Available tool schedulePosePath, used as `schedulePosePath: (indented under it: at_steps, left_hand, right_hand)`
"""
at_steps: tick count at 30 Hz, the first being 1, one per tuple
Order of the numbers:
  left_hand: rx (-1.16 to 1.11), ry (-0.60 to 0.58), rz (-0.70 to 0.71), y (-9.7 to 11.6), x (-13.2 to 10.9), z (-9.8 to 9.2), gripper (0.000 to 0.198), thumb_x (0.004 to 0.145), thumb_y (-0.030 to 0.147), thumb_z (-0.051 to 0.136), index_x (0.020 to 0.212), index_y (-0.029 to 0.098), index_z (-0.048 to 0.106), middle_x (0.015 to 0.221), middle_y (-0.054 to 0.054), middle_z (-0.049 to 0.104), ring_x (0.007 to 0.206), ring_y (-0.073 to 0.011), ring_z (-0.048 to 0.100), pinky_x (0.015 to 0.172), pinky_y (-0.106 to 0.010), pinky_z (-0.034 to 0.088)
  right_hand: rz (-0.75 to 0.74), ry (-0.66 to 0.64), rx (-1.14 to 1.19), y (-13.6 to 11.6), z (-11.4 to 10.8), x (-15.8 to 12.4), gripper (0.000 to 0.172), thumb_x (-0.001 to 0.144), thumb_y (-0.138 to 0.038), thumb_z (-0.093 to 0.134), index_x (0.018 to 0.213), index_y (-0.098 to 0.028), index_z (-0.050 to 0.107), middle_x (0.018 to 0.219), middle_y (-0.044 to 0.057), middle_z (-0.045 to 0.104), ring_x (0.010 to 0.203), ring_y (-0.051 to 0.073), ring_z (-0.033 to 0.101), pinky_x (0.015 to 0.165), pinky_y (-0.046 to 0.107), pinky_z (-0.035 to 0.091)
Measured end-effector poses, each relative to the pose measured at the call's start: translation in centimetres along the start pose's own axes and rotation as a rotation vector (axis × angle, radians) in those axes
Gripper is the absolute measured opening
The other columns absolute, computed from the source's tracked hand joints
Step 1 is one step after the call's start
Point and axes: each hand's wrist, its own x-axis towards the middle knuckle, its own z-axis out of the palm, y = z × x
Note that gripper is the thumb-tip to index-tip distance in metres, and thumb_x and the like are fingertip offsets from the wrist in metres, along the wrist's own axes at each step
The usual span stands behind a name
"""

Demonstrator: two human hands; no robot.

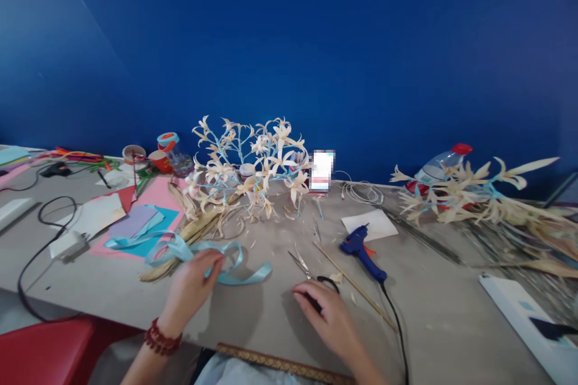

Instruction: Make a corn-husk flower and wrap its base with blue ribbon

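Observation:
My left hand is closed in a pinch on a light-blue ribbon. The ribbon lies in loose curls on both sides of the fingers, over dried straw-coloured husks and coloured paper. To the right, my right hand hangs low over the table with its thumb and fingers drawn together. What it pinches, if anything, does not show. Just beyond its fingers are scissors with black handles, blades pointing away and slightly apart. Further right rests a blue glue gun, and a thin stick lies between it and the scissors.
Pale husk flowers on blue stems stand at the back; more flowers lie at right near a plastic bottle. A phone leans upright. The glue gun's cord crosses the front edge. A white adapter lies left.

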Motion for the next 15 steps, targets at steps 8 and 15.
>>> schedulePosePath:
  at_steps: [8, 15]
  left_hand:
    - [0.569, -0.059, -0.265, -5.8, 2.2, -1.2, 0.031, 0.093, 0.026, 0.040, 0.094, 0.020, 0.071, 0.088, -0.011, 0.076, 0.091, -0.0325, 0.067, 0.076, -0.041, 0.046]
    - [0.601, -0.078, -0.230, -5.0, 3.0, -0.3, 0.026, 0.089, 0.026, 0.045, 0.083, 0.019, 0.069, 0.089, -0.013, 0.073, 0.090, -0.0343, 0.066, 0.074, -0.042, 0.043]
  right_hand:
    - [-0.001, -0.012, -0.030, 0.1, -0.1, -0.6, 0.022, 0.098, -0.030, 0.048, 0.097, -0.024, 0.069, 0.095, 0.004, 0.072, 0.089, 0.020, 0.065, 0.079, 0.029, 0.046]
    - [-0.009, -0.012, -0.063, 0.1, 0.0, -0.6, 0.023, 0.098, -0.029, 0.047, 0.097, -0.023, 0.069, 0.095, 0.004, 0.073, 0.089, 0.020, 0.066, 0.079, 0.029, 0.046]
